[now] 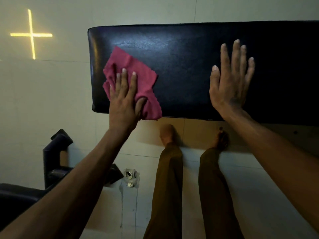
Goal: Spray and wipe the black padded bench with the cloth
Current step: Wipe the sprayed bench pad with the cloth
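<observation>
While the black padded bench [198,69] stretches across the far half of the view, a crumpled pink cloth [133,80] lies on its left end. The left hand [125,100] presses flat on the cloth, thumb pinching a fold. The right hand [231,81] rests open, fingers spread, on the bench's middle. Bare feet [167,134] stand on the pale tiled floor [51,100] below.

A pale tiled floor [51,94] fills most of the view. A bright yellow cross of light [31,34] glows on it at the upper left. At the lower left stands a dark metal frame [51,156] with a black padded part [15,195] beside it. A small clear bottle [131,176] lies on the floor nearby, with wet streaks [121,204] running below it.
</observation>
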